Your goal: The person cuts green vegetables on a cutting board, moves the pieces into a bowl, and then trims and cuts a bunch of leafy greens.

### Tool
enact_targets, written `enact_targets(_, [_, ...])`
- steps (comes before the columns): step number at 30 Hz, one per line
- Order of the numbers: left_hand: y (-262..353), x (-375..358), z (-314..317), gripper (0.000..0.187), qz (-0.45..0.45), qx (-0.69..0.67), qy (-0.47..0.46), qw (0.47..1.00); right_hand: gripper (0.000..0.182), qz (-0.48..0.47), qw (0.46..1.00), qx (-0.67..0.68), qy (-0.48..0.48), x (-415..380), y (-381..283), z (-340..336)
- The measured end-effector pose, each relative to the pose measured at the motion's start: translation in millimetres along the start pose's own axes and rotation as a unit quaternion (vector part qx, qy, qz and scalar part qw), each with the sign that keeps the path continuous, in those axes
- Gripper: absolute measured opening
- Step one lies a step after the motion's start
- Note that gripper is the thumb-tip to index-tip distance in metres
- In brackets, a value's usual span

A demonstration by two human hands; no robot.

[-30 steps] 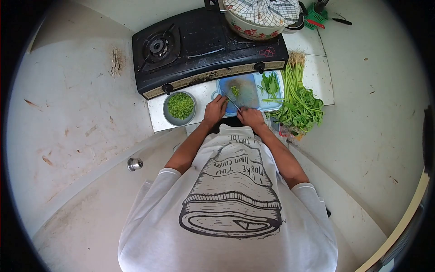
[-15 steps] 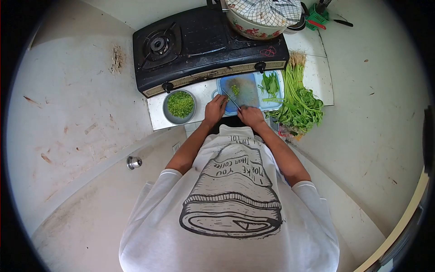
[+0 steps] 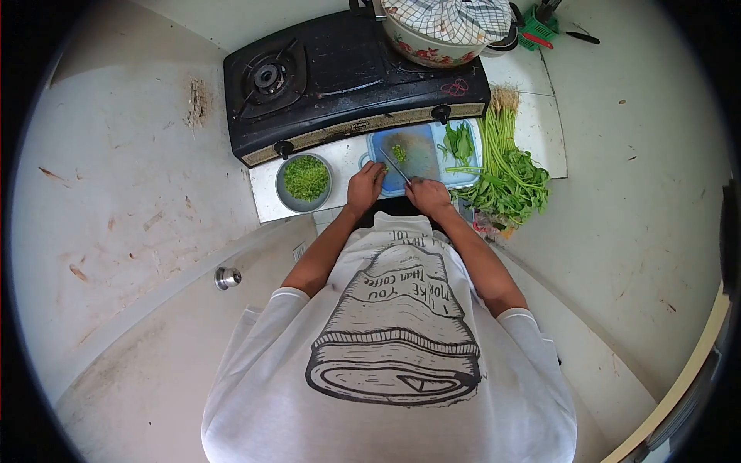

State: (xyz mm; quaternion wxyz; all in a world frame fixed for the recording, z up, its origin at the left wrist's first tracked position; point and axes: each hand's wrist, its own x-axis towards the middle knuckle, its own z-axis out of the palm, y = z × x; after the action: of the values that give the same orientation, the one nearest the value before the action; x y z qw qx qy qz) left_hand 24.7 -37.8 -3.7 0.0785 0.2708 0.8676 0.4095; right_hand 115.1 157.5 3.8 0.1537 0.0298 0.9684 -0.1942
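My right hand (image 3: 428, 196) is closed round the handle of a knife (image 3: 394, 165), its blade slanting up and left over the blue cutting board (image 3: 423, 163). At the board's left edge, my left hand (image 3: 366, 187) has its fingers curled together close to the blade. What they pinch is too small to make out. A small heap of chopped greens (image 3: 399, 153) lies on the board just beyond the blade. Whole green leaves (image 3: 459, 143) rest at the board's right side. Left of my left hand, a grey bowl (image 3: 282, 199) holds finely chopped greens (image 3: 306, 178).
A black gas stove (image 3: 340, 81) stands behind the board, carrying a floral pot (image 3: 432, 54) under a checked cloth (image 3: 455, 19). A large bunch of leafy stems (image 3: 509, 166) lies on the right. A green basket (image 3: 538, 29) with utensils sits at the back right.
The knife blade has shifted slightly, and the whole view has moved a little to the left. Both hands keep nearly the same place and grip.
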Motion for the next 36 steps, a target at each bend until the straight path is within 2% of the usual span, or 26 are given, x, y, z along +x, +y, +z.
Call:
enact_targets(21, [-2, -1, 1, 0.014, -0.003, 0.002, 0.003, 1.000, 0.042, -0.006, 1.000, 0.015, 0.017, 11, -18, 6])
enact_targets(27, [4, -2, -3, 0.013, -0.047, 0.004, -0.017, 0.999, 0.040, 0.006, 1.000, -0.005, -0.012, 0, -13, 9])
enact_targets(30, [1, 0, -3, 0.013, -0.009, 0.010, 0.007, 1.000, 0.040, -0.024, 0.999, 0.002, 0.026, 10, -15, 12])
enact_targets(36, [1, 1, -5, 0.017, -0.046, 0.009, -0.008, 0.999, 0.040, -0.015, 1.000, -0.003, 0.011, 1, -10, 8])
